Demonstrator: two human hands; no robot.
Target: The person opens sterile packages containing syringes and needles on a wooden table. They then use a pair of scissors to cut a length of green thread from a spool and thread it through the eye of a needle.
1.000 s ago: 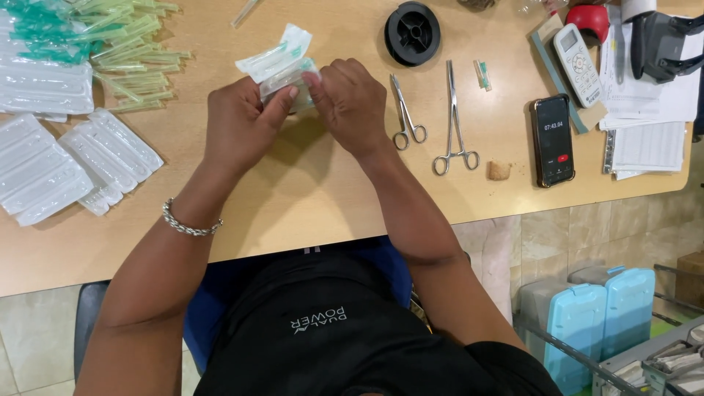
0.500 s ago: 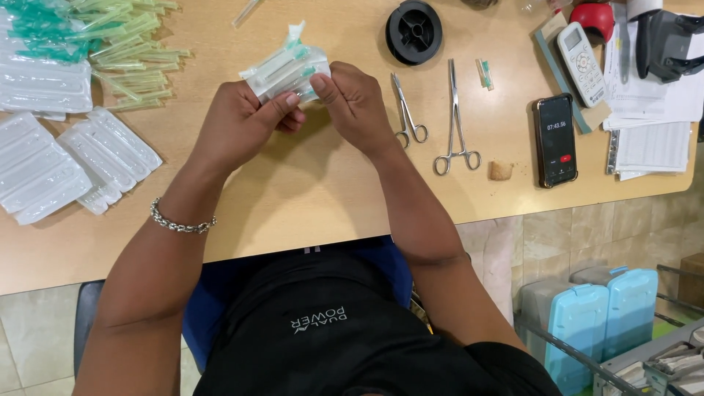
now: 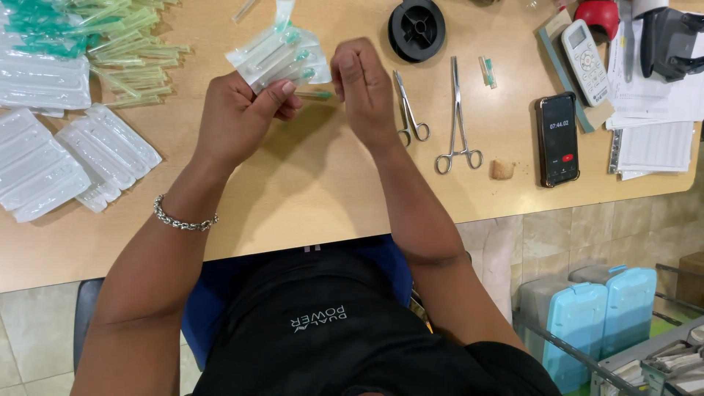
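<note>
A bundle of clear blister packets [image 3: 279, 53] sits in the upper middle of the frame, pinched between the thumb and fingers of the left hand [image 3: 238, 117] and lifted off the tabletop. The packets are thin, transparent and fanned out, tilted up toward the right, each showing a slim needle with a green hub. One opened flap sticks up at the top. Just right, the right hand [image 3: 363, 84] is curled into a fist, apart from the bundle.

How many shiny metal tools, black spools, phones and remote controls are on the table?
Scissor-handled metal tools: 2, a short one and a long one
Black spools: 1
Phones: 1
Remote controls: 1
Total: 5
</note>
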